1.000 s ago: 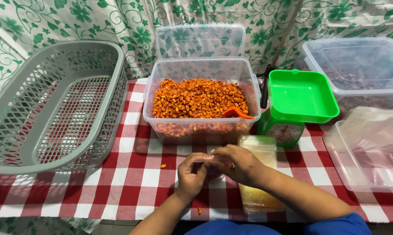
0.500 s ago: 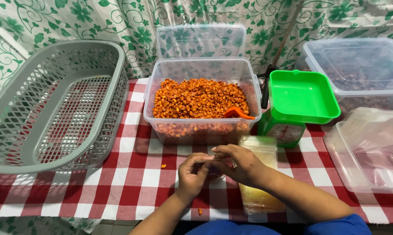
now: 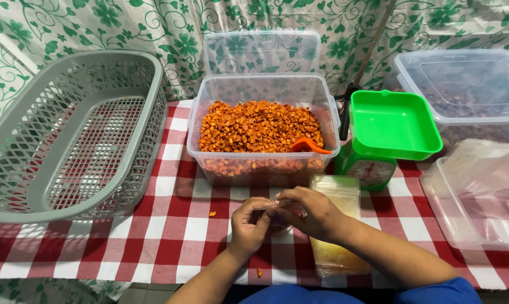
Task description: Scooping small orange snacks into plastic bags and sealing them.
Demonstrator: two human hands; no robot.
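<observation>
My left hand and my right hand meet over the checked tablecloth, pinching a small clear plastic bag between the fingertips. A stack of clear plastic bags lies under my right wrist. Just beyond my hands stands a clear tub full of orange coated corn kernels, with an orange scoop stuck in them.
A grey mesh basket fills the left. A green scale with a square pan stands right of the tub. Clear lidded tubs and a clear lid sit at the right. Loose kernels lie on the cloth.
My fingers have shifted slightly on the small bag; both hands stay in the same spot.
</observation>
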